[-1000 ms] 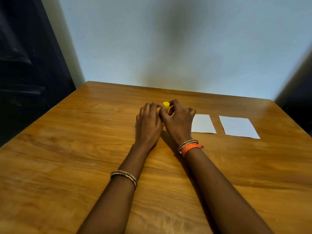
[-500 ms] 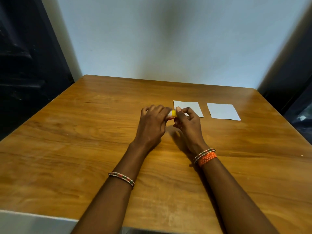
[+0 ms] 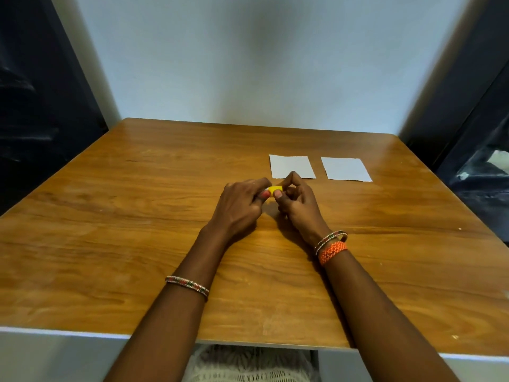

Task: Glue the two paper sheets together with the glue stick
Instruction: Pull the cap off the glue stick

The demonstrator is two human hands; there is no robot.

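A yellow glue stick [image 3: 275, 190] lies sideways between both hands just above the table's middle. My left hand [image 3: 241, 205] grips its left end and my right hand [image 3: 296, 201] pinches its right end; most of the stick is hidden by fingers. Two white paper sheets lie flat side by side beyond my right hand: the left sheet [image 3: 292, 165] just past my fingertips, the right sheet [image 3: 345, 169] a short gap further right. Neither hand touches the sheets.
The wooden table [image 3: 137, 216] reaches a pale wall at the back. Dark surfaces flank the table left and right. Its near edge [image 3: 82, 333] runs along the bottom, with white fabric below it.
The glue stick went from upright to sideways between my hands. My hands and the view drew back toward me, so the sheets now lie farther beyond my right hand.
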